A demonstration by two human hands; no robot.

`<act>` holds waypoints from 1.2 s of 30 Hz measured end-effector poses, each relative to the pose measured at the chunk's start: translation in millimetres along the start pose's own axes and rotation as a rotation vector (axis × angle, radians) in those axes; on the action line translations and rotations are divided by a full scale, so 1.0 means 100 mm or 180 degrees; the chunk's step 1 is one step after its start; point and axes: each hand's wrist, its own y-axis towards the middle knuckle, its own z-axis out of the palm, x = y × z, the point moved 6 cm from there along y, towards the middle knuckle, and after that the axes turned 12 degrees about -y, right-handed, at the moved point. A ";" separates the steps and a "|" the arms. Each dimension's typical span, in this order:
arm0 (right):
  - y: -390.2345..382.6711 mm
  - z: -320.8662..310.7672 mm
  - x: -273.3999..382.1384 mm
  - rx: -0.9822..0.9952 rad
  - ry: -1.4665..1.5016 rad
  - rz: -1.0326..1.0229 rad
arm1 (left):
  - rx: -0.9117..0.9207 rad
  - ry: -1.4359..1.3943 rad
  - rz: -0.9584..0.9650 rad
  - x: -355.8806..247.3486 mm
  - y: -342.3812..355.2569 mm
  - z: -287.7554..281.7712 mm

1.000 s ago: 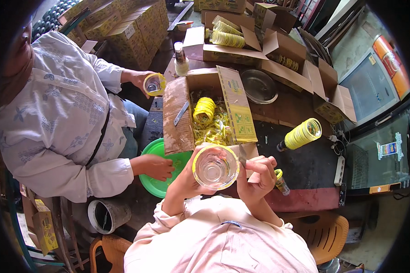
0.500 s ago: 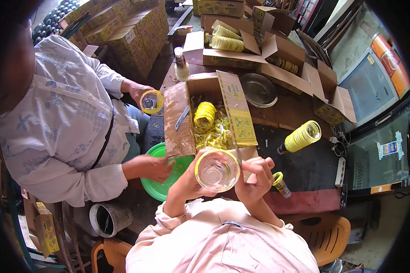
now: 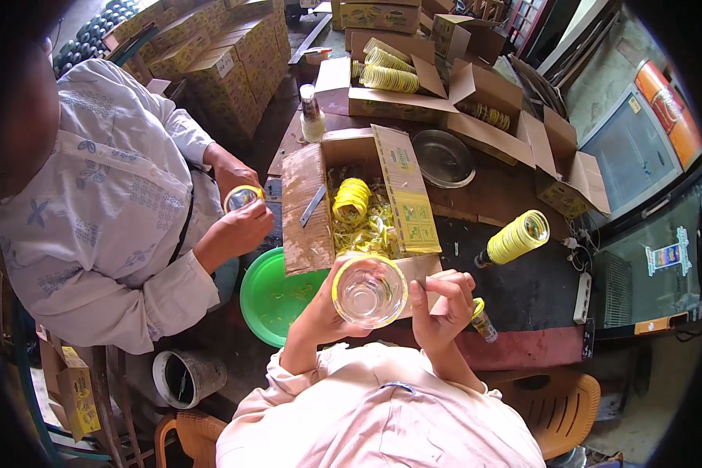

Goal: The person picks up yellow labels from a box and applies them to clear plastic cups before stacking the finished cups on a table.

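Observation:
A clear plastic cup [image 3: 369, 292] with a yellow rim is in my left hand [image 3: 318, 313], its mouth facing up. Just right of the cup, my right hand [image 3: 443, 306] has thumb and fingers drawn together, apart from the rim; whatever they pinch, if anything, is too small to make out. Beyond the cup stands an open cardboard box [image 3: 304, 207] holding a yellow-rimmed cup stack [image 3: 352, 200] and yellow and clear plastic strips [image 3: 359, 233]. To the right, a tilted stack of yellow-rimmed cups [image 3: 515, 238] rests on the dark table.
At left a co-worker's hands [image 3: 246, 222] hold another cup. A green basin [image 3: 273, 300] sits between us. Further back are a round metal tray [image 3: 443, 158] and open cartons [image 3: 398, 101] of stacked cups. A small jar [image 3: 483, 321] lies near my right hand.
My right hand has drawn away from the cup's rim to the right. The co-worker's lower hand has moved from above the green basin up to the cup in their other hand.

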 end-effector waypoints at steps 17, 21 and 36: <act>-0.22 -0.18 -0.01 0.0312 0.0450 0.0355 | -0.0951 0.1279 0.0475 -0.06 -0.24 -0.02; -0.29 -0.14 0.10 0.0811 0.0691 0.0413 | -0.1212 0.1510 0.0550 -0.13 -0.31 -0.01; -0.53 0.09 0.10 0.1663 0.1444 0.1103 | -0.1458 0.2074 0.0686 -0.23 -0.55 -0.11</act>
